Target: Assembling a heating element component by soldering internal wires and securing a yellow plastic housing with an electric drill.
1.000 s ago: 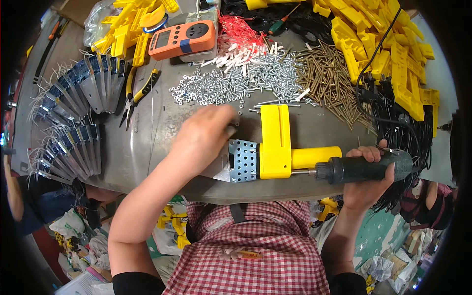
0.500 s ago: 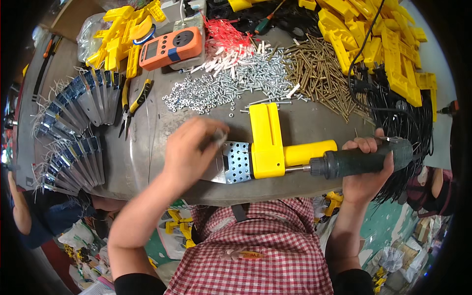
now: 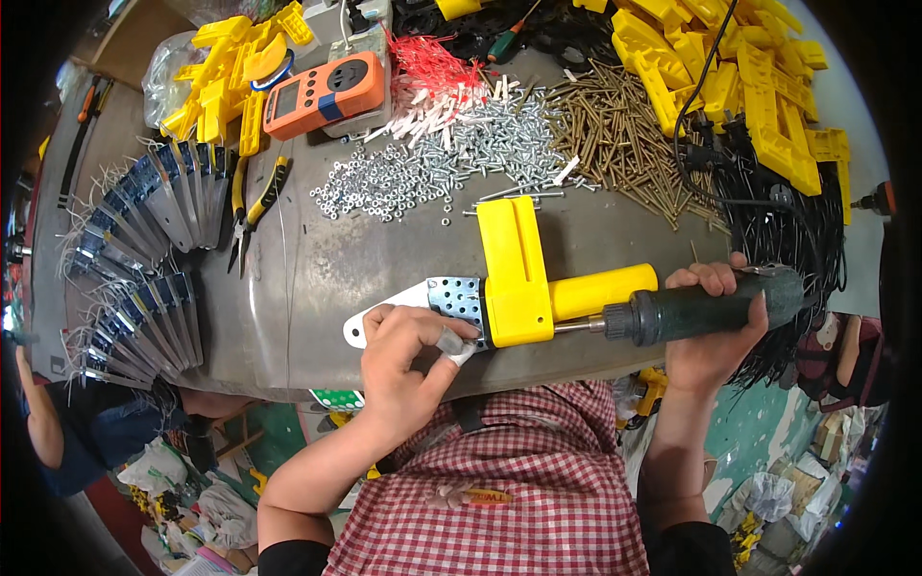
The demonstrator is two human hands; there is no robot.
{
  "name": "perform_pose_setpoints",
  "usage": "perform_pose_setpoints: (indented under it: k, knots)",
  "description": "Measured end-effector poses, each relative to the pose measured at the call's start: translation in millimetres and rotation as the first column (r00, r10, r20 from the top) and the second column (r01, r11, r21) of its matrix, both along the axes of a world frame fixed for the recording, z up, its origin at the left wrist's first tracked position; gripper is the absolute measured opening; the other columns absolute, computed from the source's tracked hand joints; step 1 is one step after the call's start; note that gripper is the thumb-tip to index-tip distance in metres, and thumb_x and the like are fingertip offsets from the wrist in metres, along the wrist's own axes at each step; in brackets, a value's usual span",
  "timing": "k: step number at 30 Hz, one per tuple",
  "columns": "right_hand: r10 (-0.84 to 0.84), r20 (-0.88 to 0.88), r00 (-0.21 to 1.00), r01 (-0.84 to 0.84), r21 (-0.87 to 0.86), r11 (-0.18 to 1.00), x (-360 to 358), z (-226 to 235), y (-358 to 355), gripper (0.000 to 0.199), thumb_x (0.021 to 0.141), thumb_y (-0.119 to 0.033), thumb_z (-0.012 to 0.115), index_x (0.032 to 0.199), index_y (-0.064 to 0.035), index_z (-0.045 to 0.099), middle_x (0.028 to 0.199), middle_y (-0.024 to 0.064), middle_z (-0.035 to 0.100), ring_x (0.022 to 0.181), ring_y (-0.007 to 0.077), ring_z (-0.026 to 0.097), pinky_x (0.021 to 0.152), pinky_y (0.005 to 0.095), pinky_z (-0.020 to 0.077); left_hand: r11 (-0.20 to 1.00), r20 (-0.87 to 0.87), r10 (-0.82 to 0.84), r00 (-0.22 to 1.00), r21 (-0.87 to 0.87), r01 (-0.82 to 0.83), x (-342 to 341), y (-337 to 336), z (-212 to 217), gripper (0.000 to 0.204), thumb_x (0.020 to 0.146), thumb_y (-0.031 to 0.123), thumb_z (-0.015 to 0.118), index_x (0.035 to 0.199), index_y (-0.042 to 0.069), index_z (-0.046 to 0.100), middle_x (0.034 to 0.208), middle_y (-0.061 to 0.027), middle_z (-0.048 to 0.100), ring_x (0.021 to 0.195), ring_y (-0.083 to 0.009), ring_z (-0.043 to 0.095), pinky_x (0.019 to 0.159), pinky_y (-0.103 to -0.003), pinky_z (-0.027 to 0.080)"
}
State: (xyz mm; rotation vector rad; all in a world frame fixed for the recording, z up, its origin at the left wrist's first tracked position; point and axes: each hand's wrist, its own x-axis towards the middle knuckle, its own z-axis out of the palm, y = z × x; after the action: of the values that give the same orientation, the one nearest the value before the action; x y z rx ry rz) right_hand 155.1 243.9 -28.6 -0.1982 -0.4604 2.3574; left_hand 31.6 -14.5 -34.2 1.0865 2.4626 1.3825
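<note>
A yellow plastic housing (image 3: 514,259) lies near the table's front edge, with a yellow tube-like grip (image 3: 605,294) to its right. From its left side extend a perforated metal plate (image 3: 459,301) and a pale flat blade (image 3: 370,315) with a hole at the rounded tip. My left hand (image 3: 408,360) has its fingers bent together at the plate's near edge, a whitish wrap around one finger. Whatever lies between those fingertips is hidden. My right hand (image 3: 715,322) is wrapped around a dark electric screwdriver (image 3: 663,315), laid sideways, its bit reaching the housing's lower right side.
Beyond lie piles of nuts (image 3: 370,182), silver screws (image 3: 509,139) and brassy screws (image 3: 624,134). Yellow plastic parts (image 3: 768,96) heap at far right above black cords (image 3: 759,230). Pliers (image 3: 252,211), fanned metal pieces (image 3: 154,317) and an orange meter (image 3: 327,96) stand left.
My left hand has come down from above the plate's far left corner to its near edge, uncovering the blade. My right hand keeps its grip on the screwdriver.
</note>
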Motion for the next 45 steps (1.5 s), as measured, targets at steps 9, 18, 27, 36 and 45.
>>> perform_pose_setpoints:
  k: [9, 18, 27, 36, 45]
  knots:
    - [0.009, 0.020, 1.000, -0.008, -0.064, 0.998, -4, 9, -14, 0.039, 0.084, -0.028, 0.057, 0.116, -0.0091, 0.045, 0.083, 0.0005, 0.044, 0.083, 0.0146, 0.045, 0.088, 0.0357, 0.0365, 0.993, -0.322, -0.078, 0.944, -0.104, 0.046, -1, -3, -10, 0.027, 0.063, 0.003, 0.071, 0.085, 0.006, 0.056, 0.080, -0.0084, 0.057, 0.073, -0.0264, 0.051, 0.066, -0.034, 0.040]
    - [0.006, -0.010, 1.000, -0.006, -0.076, 0.997, -7, 3, -20, 0.034, 0.084, -0.026, 0.058, 0.112, -0.0102, 0.046, 0.085, 0.0007, 0.047, 0.084, 0.0144, 0.047, 0.088, 0.0347, 0.0372, 0.995, -0.266, -0.092, 0.960, -0.053, 0.081, 2, -2, -7, 0.031, 0.059, -0.002, 0.065, 0.087, 0.004, 0.055, 0.075, -0.0092, 0.051, 0.069, -0.0287, 0.047, 0.063, -0.039, 0.035]
    - [0.032, -0.119, 0.992, -0.039, -0.052, 0.998, -11, -6, -14, 0.036, 0.080, -0.033, 0.061, 0.109, -0.0144, 0.051, 0.079, -0.0018, 0.049, 0.080, 0.0130, 0.047, 0.086, 0.0368, 0.0376, 0.997, -0.335, -0.034, 0.942, -0.071, 0.011, 5, 6, -12, 0.031, 0.056, -0.002, 0.062, 0.086, 0.003, 0.057, 0.070, -0.0103, 0.047, 0.070, -0.0297, 0.046, 0.065, -0.041, 0.035]
    - [0.046, -0.115, 0.992, -0.035, 0.096, 0.995, -12, -4, -8, 0.044, 0.083, -0.039, 0.061, 0.117, -0.0139, 0.050, 0.081, 0.0005, 0.054, 0.080, 0.0150, 0.049, 0.085, 0.0368, 0.0371, 0.998, -0.292, -0.021, 0.956, -0.060, 0.004, 6, 6, -20, 0.028, 0.056, -0.003, 0.059, 0.082, 0.003, 0.050, 0.073, -0.0140, 0.048, 0.070, -0.0343, 0.043, 0.065, -0.042, 0.035]
    - [-0.912, 0.373, 0.173, -0.396, 0.874, 0.282, -3, 156, 180, 0.057, 0.089, -0.052, 0.052, 0.112, 0.0011, 0.054, 0.091, 0.0146, 0.064, 0.074, 0.0242, 0.064, 0.069, 0.0332, 0.0504, 0.993, -0.277, -0.019, 0.961, -0.121, -0.015, 7, -1, -7, 0.030, 0.066, 0.002, 0.064, 0.093, 0.001, 0.053, 0.083, -0.0167, 0.052, 0.078, -0.0363, 0.048, 0.070, -0.043, 0.040]
